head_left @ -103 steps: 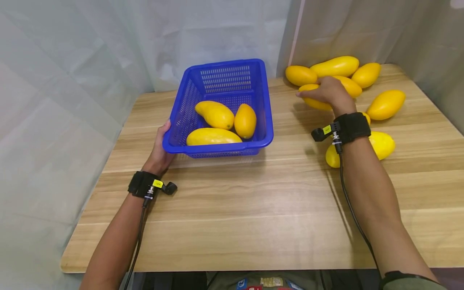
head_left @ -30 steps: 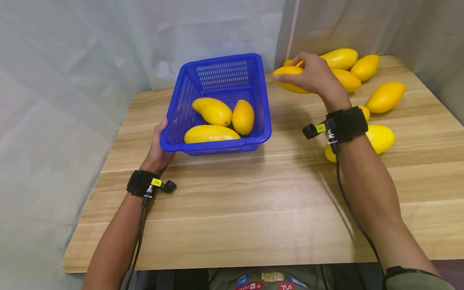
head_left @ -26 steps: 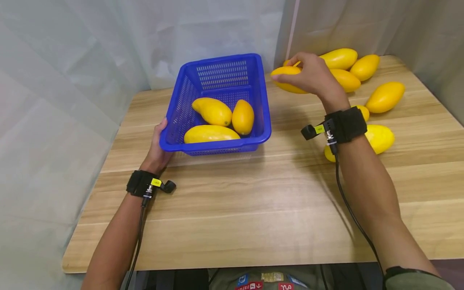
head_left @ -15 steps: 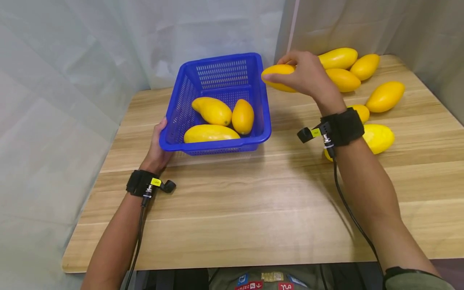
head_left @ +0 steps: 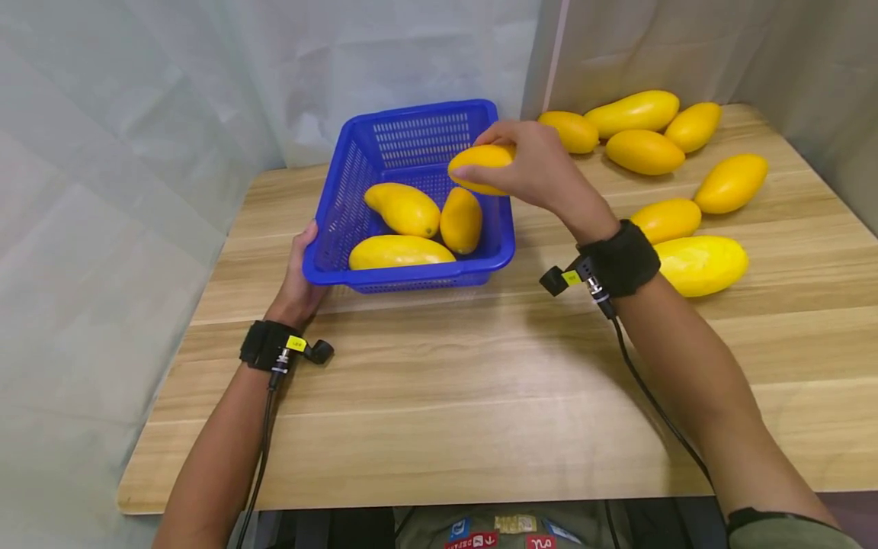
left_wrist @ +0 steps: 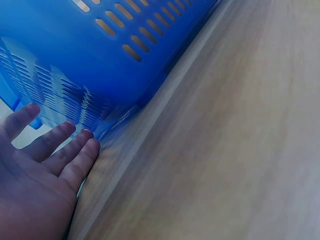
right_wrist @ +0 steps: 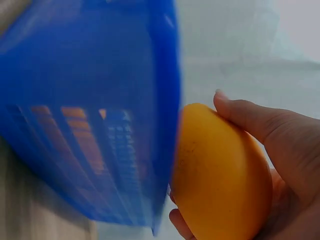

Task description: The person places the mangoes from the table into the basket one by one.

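Head view: right hand point(head_left: 542, 171) grips a mango point(head_left: 482, 166), fingers curled round it, held above the blue basket's point(head_left: 411, 280) right rim, upper centre of frame. Three mangoes point(head_left: 411, 229) lie in the basket. Left hand point(head_left: 299, 278) rests against the basket's near-left corner, fingers straight. Seven loose mangoes point(head_left: 658, 152) sit upper right on the wooden table point(head_left: 480, 381).

Left wrist view: left hand point(left_wrist: 35, 175), lower left, fingers straight and flat against the basket wall point(left_wrist: 100, 60).

Right wrist view: blurred. Mango point(right_wrist: 222, 172) pinched between thumb and fingers point(right_wrist: 250, 117), right of frame, just beside the basket rim point(right_wrist: 170, 100).
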